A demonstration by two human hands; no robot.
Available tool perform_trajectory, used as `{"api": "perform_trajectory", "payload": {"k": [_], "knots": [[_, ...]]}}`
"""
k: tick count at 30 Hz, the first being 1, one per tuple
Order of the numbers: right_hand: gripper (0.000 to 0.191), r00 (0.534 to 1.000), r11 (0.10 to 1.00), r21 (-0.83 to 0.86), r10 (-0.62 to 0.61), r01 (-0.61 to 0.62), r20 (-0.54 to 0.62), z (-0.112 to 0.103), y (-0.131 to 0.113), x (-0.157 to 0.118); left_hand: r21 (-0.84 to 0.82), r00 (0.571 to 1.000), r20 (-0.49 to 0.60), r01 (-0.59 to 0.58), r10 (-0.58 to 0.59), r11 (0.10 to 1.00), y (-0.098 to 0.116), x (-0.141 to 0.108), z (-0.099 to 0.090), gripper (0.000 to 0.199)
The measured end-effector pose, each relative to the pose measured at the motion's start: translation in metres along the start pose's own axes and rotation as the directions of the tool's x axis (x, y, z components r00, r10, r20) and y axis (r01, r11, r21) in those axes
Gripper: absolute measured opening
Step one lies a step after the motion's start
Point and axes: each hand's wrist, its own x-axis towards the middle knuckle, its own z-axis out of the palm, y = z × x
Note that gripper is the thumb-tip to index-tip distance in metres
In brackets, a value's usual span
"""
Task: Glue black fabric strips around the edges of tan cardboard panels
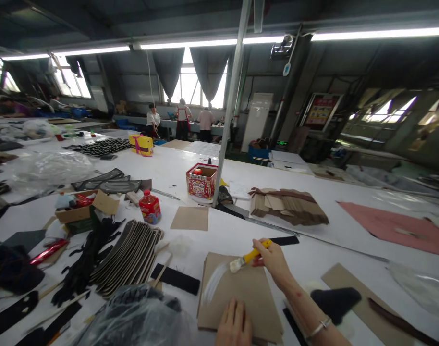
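A stack of brown board sheets (255, 298) lies on the white table in front of me. My right hand (272, 259) grips a brush by its yellow handle (257, 251). The pale bristles (237, 265) touch the top sheet at the right end of a curved, whitish wet streak (215, 287). Low on the same sheet rests my left hand (234, 324), fingers stretched flat and holding nothing. A black strip (176, 278) lies left of the stack.
Curved grey pieces (128, 257) and a clear plastic bag (133, 317) lie left. Behind stand a red bottle (150, 207), a patterned box (201, 182) and a metal pole (231, 103). A brown bundle (289, 206) lies back right. Several people are far off.
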Motion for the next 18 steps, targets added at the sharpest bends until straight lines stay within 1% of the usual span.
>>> {"api": "perform_trajectory", "payload": {"k": [2,4,6,7,8,9,10,11,12,13,14,16,17,18], "knots": [[0.035,0.999,0.999,-0.026,0.021,-0.022,-0.035,-0.019,0.005,-0.001,-0.012,0.998,0.065,-0.007,0.008,1.0,-0.002,-0.007,0.003,0.029],[0.034,0.996,0.997,-0.078,0.01,-0.017,-0.085,-0.038,0.006,-0.001,-0.028,0.993,0.114,-0.013,0.016,1.0,-0.004,-0.015,0.006,0.026],[0.032,0.992,0.991,-0.132,-0.033,0.016,-0.125,-0.053,0.0,-0.005,-0.051,0.986,0.164,-0.018,0.026,0.999,-0.006,-0.022,0.008,0.024],[0.031,0.989,0.985,-0.165,-0.079,0.058,-0.122,-0.058,-0.004,-0.01,-0.063,0.98,0.198,-0.02,0.033,0.998,-0.007,-0.024,0.008,0.023],[0.028,0.985,0.967,-0.216,-0.154,0.133,-0.083,-0.061,-0.01,-0.018,-0.075,0.969,0.242,-0.022,0.04,0.997,-0.008,-0.024,0.007,0.022],[0.026,0.97,0.932,-0.277,-0.244,0.235,0.004,-0.063,-0.014,-0.028,-0.083,0.955,0.293,-0.017,0.04,0.996,-0.008,-0.024,0.005,0.022],[0.024,0.936,0.874,-0.336,-0.325,0.351,0.134,-0.062,-0.019,-0.041,-0.088,0.938,0.346,-0.006,0.037,0.996,-0.008,-0.022,0.002,0.022],[0.022,0.881,0.799,-0.381,-0.375,0.465,0.288,-0.06,-0.021,-0.056,-0.092,0.917,0.398,0.007,0.03,0.996,-0.008,-0.02,-0.001,0.023],[0.02,0.814,0.718,-0.413,-0.384,0.56,0.437,-0.057,-0.023,-0.072,-0.092,0.895,0.446,0.022,0.022,0.996,-0.009,-0.016,-0.005,0.025],[0.019,0.756,0.651,-0.436,-0.351,0.621,0.553,-0.053,-0.022,-0.087,-0.094,0.873,0.487,0.031,0.019,0.995,-0.009,-0.013,-0.009,0.027],[0.016,0.719,0.61,-0.454,-0.3,0.65,0.627,-0.05,-0.021,-0.102,-0.101,0.853,0.521,0.033,0.025,0.994,-0.009,-0.008,-0.013,0.029],[0.013,0.679,0.571,-0.47,-0.224,0.673,0.699,-0.047,-0.019,-0.126,-0.119,0.809,0.585,0.02,0.054,0.993,-0.01,0.001,-0.02,0.031],[0.012,0.666,0.577,-0.46,-0.208,0.675,0.717,-0.049,-0.018,-0.135,-0.129,0.783,0.618,0.009,0.073,0.992,-0.011,0.005,-0.024,0.032],[0.011,0.66,0.604,-0.438,-0.203,0.666,0.724,-0.052,-0.019,-0.142,-0.139,0.754,0.651,-0.003,0.094,0.99,-0.011,0.009,-0.027,0.034]]}}
